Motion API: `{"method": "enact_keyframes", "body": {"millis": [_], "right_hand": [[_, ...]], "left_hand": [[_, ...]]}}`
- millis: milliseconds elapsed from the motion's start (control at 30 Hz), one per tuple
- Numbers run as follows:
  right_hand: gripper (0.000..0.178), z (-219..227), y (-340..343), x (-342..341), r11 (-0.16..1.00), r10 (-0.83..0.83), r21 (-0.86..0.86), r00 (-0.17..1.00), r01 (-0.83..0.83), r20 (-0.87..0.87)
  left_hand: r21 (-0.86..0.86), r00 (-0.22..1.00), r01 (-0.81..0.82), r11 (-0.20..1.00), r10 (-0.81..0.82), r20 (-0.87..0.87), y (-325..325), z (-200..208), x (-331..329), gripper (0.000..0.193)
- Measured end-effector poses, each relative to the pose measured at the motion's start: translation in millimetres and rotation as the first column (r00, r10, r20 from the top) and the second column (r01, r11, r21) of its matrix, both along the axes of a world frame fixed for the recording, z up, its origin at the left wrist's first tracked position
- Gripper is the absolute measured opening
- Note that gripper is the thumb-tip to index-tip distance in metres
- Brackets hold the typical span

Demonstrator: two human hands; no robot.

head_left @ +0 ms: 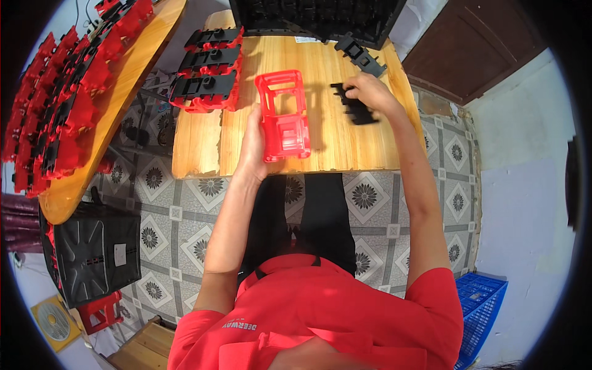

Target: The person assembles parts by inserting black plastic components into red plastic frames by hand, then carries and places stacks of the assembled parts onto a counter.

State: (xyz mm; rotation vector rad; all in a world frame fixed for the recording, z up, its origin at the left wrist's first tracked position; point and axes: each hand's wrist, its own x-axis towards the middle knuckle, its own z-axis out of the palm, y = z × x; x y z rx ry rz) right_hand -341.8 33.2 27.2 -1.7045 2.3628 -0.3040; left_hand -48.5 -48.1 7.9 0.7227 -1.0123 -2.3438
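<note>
My left hand is closed on the left side of a red plastic frame, an open box shape with a window at its far end. The frame is held over the near middle of the wooden table. To its right, my right hand pinches a flat black plastic part with notched edges, apart from the frame. Another black part with square cut-outs lies just beyond the right hand. My right fingertips are partly hidden by the hand itself.
Red frames with black tops stand in a row at the table's left. A black crate is at the back. More red-and-black units line a side table. A black bin and blue basket sit lower down.
</note>
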Motion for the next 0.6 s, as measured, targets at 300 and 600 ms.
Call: {"method": "enact_keyframes", "body": {"millis": [300,600], "right_hand": [[0.030,38.8,84.4,133.9,0.719,-0.249,-0.552,0.899,0.421,0.361],[0.041,25.1,65.0,192.6,0.633,-0.265,-0.774,0.930,-0.033,-0.256]], "left_hand": [[0.043,0.961,-0.143,0.989,0.149,-0.232,26.0,-6.0,6.9,0.075],[-0.074,0.942,-0.098,0.992,0.069,-0.328,44.7,-0.4,10.8,0.074]]}}
